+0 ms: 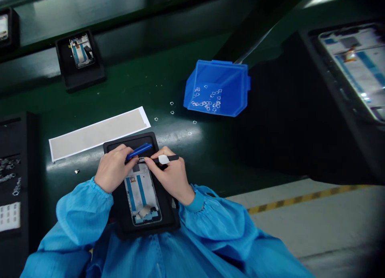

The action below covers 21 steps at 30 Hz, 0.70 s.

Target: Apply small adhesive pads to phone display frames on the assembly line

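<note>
Your left hand [113, 166] is closed, thumb against fingers, on a slim blue tool [140, 150], its free end pointing up and to the right. Your right hand [171, 176] is pinched on a dark tool [173, 158] carrying a white piece [164, 159]; its tip is too small to make out. Both sets of fingertips meet near the top end of an opened phone body [142, 196], which lies in a black tray [132, 138] right in front of you, blue strips running along its inside. Beyond the tray, a long beige strip with a white border [99, 133] lies on the green table [135, 89]. A small dark-and-white part [77, 171] sits to the left of your left hand. Farther off, right of centre, a blue bin [236, 83] holds many tiny white outline pieces [207, 105]; a few more are scattered on the table just beside it. Another tray [67, 75], with a similar phone body [82, 50], stands at upper left.
</note>
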### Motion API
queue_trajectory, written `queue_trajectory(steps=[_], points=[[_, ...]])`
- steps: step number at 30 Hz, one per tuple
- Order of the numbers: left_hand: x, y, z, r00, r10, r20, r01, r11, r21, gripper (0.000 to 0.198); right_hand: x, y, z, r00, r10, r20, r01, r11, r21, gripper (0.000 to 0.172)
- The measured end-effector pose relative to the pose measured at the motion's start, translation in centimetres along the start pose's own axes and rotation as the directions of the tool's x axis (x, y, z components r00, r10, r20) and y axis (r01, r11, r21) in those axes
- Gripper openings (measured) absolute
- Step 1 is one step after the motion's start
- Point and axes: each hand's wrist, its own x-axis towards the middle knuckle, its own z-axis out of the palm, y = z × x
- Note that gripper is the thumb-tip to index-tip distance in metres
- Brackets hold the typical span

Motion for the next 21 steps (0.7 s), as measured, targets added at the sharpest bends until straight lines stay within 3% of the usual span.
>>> queue_trajectory(steps=[9, 12, 14, 16, 18, 21], points=[[0.1, 0.4, -0.2, 1.000, 0.002, -0.010, -0.002, 1.000, -0.016, 0.015, 0.2, 0.2, 0.3, 0.997, 0.073, -0.001, -0.073, 0.997, 0.009, 0.020], [-2.0, -0.2, -0.7, 0.987, -0.014, -0.162, -0.005, 0.994, -0.112, 0.021, 0.3, 0.7, 0.0, 0.981, 0.190, -0.043, -0.175, 0.957, 0.232, 0.024], [-4.8, -1.1, -0.6, 0.953, -0.098, -0.288, 0.049, 0.984, -0.173, 0.029, 0.2, 0.9, -0.1, 0.962, 0.257, -0.097, -0.204, 0.905, 0.373, 0.026], [-8.3, -2.1, 0.4, 0.907, -0.238, -0.347, 0.193, 0.968, -0.160, 0.039, 0.0, 1.0, 0.0, 0.946, 0.287, -0.149, -0.196, 0.875, 0.443, 0.028], [-11.7, -2.6, 2.6, 0.875, -0.359, -0.326, 0.326, 0.933, -0.153, 0.051, -0.5, 0.9, 0.5, 0.940, 0.288, -0.181, -0.174, 0.864, 0.472, 0.028], [-15.1, -2.4, 7.3, 0.904, -0.368, -0.215, 0.282, 0.895, -0.345, 0.054, -1.3, 0.8, 1.5, 0.953, 0.247, -0.177, -0.133, 0.863, 0.487, 0.025]])
